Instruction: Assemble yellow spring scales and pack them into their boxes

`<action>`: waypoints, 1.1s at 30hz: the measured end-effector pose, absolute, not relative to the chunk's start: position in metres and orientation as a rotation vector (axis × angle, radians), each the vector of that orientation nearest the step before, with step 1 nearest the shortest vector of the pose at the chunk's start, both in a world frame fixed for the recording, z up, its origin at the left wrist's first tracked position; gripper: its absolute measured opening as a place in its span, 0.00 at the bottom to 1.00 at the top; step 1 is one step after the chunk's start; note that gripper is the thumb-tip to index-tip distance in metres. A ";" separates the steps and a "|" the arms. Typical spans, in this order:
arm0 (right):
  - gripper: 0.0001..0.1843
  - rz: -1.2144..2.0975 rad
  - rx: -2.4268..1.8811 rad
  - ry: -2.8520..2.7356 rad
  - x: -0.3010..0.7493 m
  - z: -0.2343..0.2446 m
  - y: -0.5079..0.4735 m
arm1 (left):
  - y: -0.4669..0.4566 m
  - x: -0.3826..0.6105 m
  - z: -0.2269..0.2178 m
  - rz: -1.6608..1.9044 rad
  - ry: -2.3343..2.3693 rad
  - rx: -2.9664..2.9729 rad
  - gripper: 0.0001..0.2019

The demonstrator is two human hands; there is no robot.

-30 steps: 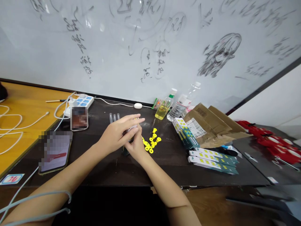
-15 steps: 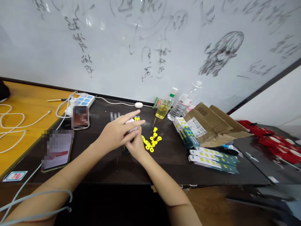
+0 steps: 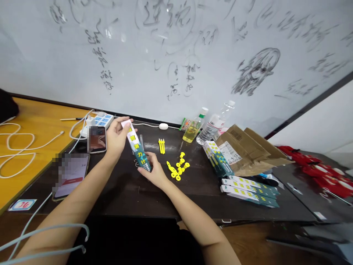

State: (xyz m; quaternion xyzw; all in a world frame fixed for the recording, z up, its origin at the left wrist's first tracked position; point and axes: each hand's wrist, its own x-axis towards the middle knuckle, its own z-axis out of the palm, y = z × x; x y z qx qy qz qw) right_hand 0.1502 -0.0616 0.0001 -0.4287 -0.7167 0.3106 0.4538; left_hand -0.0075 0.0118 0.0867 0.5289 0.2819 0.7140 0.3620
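A long, narrow cardboard box (image 3: pixel 135 144), white at the top and green at the bottom with yellow printing, is held tilted above the dark table. My left hand (image 3: pixel 117 138) grips its white upper end. My right hand (image 3: pixel 154 168) has its fingers around the green lower end. Behind the box, clear tubes (image 3: pixel 141 141) are partly hidden. Three slim yellow pieces (image 3: pixel 161 146) lie side by side to the right of it. Several small yellow plastic parts (image 3: pixel 179 167) are scattered beyond my right hand.
More printed boxes (image 3: pixel 249 191) lie at the right by an opened brown carton (image 3: pixel 245 147). A bottle of yellow liquid (image 3: pixel 191 130) and a water bottle (image 3: pixel 211 129) stand by the whiteboard. Phones (image 3: pixel 72 173), a power strip (image 3: pixel 102 119) and white cables (image 3: pixel 16 147) are at the left.
My hands have moved apart, from close together to opposite ends of the box, whose printed side now shows. The slim yellow pieces have come fully into view.
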 end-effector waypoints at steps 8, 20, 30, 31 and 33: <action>0.28 1.196 -1.024 -1.429 0.140 -0.014 -0.058 | 0.029 0.009 0.053 1.633 0.761 1.049 0.27; 0.21 1.573 -0.924 -0.997 0.137 -0.003 -0.061 | 0.017 0.025 0.020 1.421 0.771 0.936 0.42; 0.20 1.855 -0.767 -0.739 0.157 0.011 -0.051 | -0.001 0.040 0.009 1.089 0.583 0.997 0.25; 0.20 1.877 -0.744 -0.730 0.160 0.013 -0.050 | -0.002 0.040 0.009 1.084 0.580 1.004 0.25; 0.22 1.869 -0.759 -0.742 0.162 0.016 -0.050 | -0.003 0.041 0.010 1.133 0.611 0.961 0.23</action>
